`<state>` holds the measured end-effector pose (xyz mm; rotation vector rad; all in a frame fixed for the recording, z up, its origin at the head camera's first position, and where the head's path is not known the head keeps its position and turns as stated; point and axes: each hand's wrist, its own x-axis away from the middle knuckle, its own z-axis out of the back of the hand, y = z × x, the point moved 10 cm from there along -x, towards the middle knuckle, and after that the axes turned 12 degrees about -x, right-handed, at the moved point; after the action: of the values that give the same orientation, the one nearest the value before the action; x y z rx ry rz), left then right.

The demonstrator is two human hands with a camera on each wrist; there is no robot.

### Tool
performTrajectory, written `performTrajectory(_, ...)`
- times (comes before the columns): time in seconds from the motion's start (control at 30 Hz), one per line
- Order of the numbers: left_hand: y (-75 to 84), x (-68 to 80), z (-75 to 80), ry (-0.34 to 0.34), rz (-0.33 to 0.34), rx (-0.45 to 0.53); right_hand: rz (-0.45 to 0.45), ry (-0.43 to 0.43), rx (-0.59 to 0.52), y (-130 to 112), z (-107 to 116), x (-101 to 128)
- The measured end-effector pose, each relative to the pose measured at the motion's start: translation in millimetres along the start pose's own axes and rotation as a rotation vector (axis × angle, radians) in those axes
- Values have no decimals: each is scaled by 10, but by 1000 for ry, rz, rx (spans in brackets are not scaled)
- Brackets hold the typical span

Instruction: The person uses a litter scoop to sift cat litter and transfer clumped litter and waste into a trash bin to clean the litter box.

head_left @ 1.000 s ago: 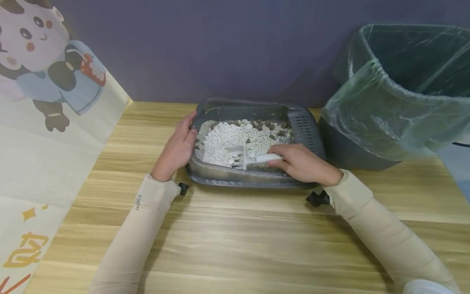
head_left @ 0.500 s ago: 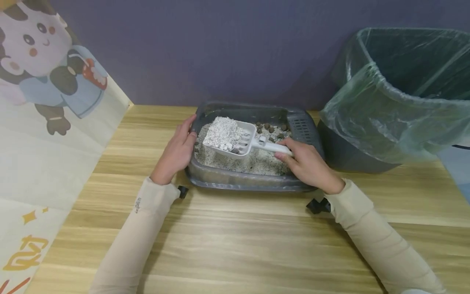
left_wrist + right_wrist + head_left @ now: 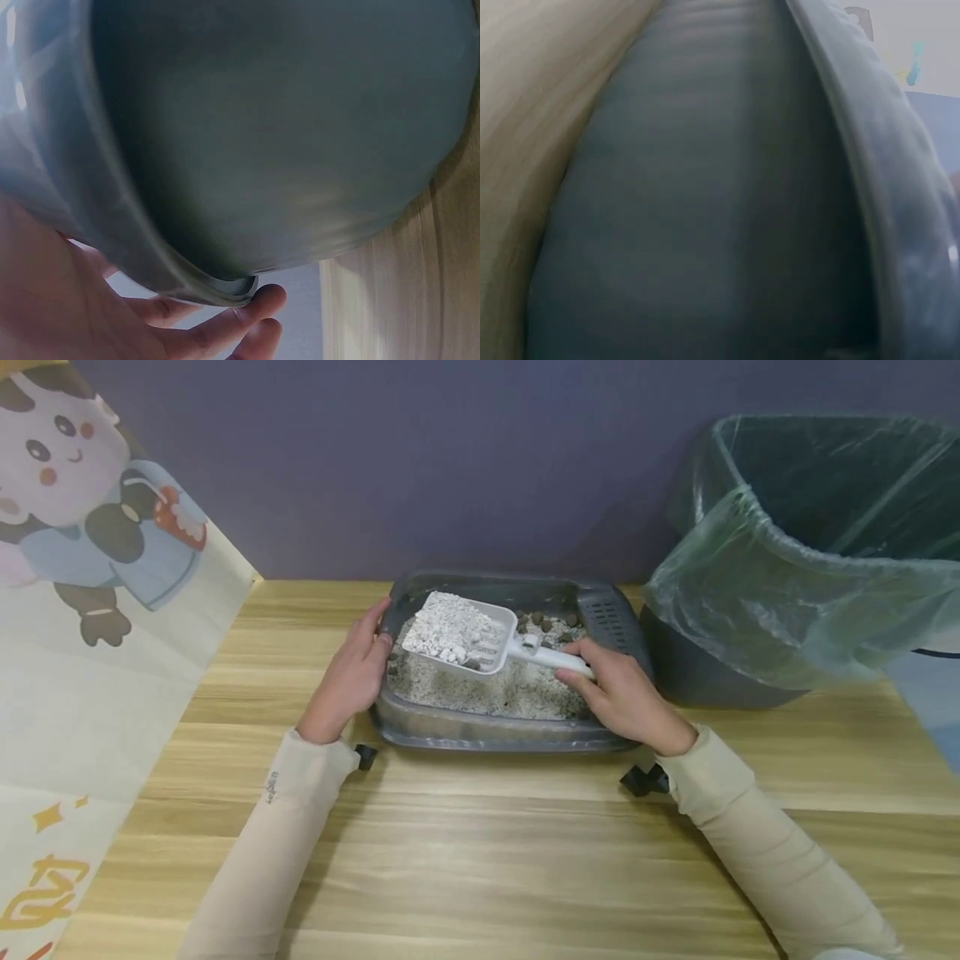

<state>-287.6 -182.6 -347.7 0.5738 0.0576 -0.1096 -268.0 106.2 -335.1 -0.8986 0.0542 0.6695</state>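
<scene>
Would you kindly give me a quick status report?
Right hand grips loaded scoop above litter tray. Left hand steadies tray's left wall. Nothing blocking.

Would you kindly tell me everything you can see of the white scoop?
The white scoop looks like plastic, with a slotted, shovel-shaped bowl and a straight handle. It is heaped with pale litter granules and held roughly level above the grey litter tray, bowl toward the left. The right hand grips its handle; the left hand rests on the tray's left rim, apart from the scoop.
</scene>
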Motion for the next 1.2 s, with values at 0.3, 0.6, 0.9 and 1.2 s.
performTrajectory(0.3,-4,8,2,10,-10,-7,75,-1,-22,-68,2,1)
performTrajectory(0.6,17,17,19,7,-10,-12,87,9,-51,-83,22,18)
performTrajectory(0.9,18,10,15,16,-17,-16,104,51,-87,-112,81,35)
performTrajectory(1.2,27,8,24,24,-25,-22,126,84,-99,-116,118,38)
